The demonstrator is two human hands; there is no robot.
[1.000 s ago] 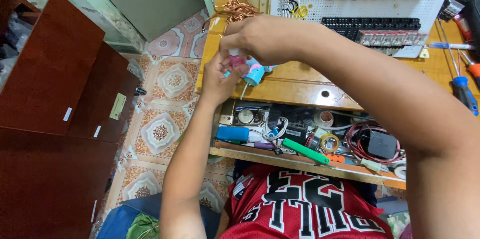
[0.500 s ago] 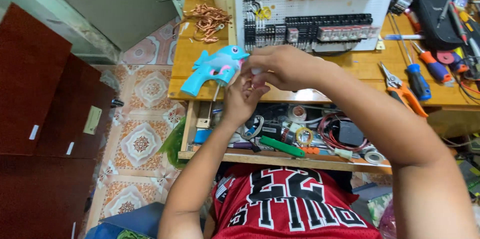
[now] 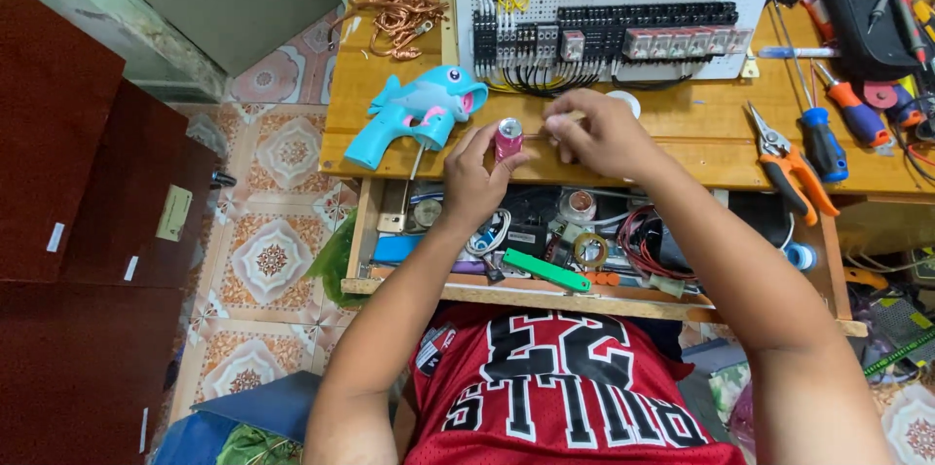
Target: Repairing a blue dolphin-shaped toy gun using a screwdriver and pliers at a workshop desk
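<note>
My left hand (image 3: 474, 173) grips a small pink cylinder with a silver end (image 3: 508, 139), held upright over the front edge of the wooden workbench (image 3: 701, 139). My right hand (image 3: 596, 134) is just to its right, fingers pinched on something thin that points at the cylinder; what it is I cannot tell. A blue dolphin-shaped toy gun (image 3: 419, 107) lies on the bench to the left of my left hand, untouched.
A white perforated panel with black relays and wiring (image 3: 604, 7) lies at the back. Copper wire scraps (image 3: 394, 9) sit far left. Orange pliers (image 3: 791, 168) and screwdrivers (image 3: 823, 139) lie at right. An open drawer (image 3: 565, 251) of tools and tape rolls is below the bench.
The dolphin toy has left my hands and now lies on the bench to the left. My left hand now holds the pink cylinder, and my right hand has come up beside it.
</note>
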